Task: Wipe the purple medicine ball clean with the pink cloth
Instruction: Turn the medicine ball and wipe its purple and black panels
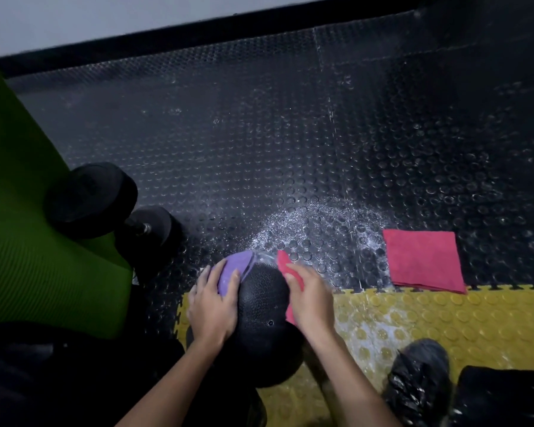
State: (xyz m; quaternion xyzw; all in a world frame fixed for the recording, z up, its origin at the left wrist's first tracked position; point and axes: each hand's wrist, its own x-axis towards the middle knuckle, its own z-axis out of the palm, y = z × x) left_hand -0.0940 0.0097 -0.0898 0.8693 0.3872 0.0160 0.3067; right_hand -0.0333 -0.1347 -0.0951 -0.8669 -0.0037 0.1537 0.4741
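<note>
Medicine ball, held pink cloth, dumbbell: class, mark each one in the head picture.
medicine ball (261, 300): head view, black textured top panel.
held pink cloth (282, 261): head view, free upper corner beside the ball.
dumbbell (90, 200): head view, face of the larger-looking end.

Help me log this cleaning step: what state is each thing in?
medicine ball: held between both hands.
left hand: fingers flat on the purple panel.
right hand: holds pink cloth against the ball's right side.
pink cloth: bunched under the right hand.
spare cloth: folded, flat on the floor.
floor: speckled with droplets.
dumbbell: lying by the green mat.
</note>
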